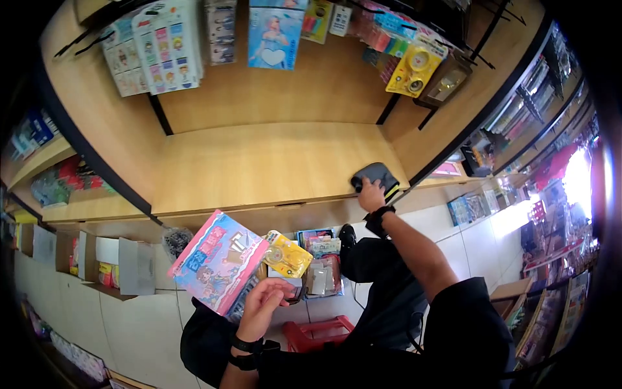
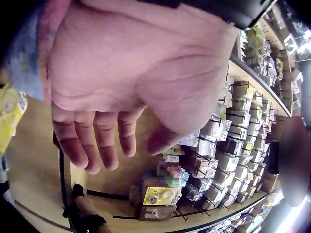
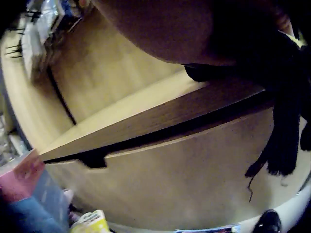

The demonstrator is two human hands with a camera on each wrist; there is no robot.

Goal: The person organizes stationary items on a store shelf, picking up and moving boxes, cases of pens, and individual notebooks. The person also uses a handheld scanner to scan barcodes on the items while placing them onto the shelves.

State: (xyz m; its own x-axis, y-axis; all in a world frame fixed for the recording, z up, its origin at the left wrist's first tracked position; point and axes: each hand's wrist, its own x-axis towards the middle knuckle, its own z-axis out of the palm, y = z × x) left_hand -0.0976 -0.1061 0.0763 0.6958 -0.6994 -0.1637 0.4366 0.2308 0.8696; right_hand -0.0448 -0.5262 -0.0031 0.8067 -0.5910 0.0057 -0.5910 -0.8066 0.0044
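My right hand (image 1: 372, 196) grips a dark grey cloth (image 1: 382, 175) with a yellow edge at the right front of the wooden shelf (image 1: 259, 162). In the right wrist view, the dark wrist and a hanging frayed strap (image 3: 284, 141) cover most of that hand. My left hand (image 1: 262, 308) is held palm up over the lap, its fingers loosely bent and nothing between them. Just beyond it are a pink and blue packet (image 1: 220, 262) with a cartoon girl and a yellow blister pack (image 1: 286, 255).
Hanging packets (image 1: 275, 35) line the top of the shelf unit. Below, more packets (image 1: 321, 272) lie on the tiled floor near a red stool (image 1: 317, 332). Open cardboard boxes (image 1: 133, 266) stand at the left, and stocked racks (image 1: 544, 84) run along the right.
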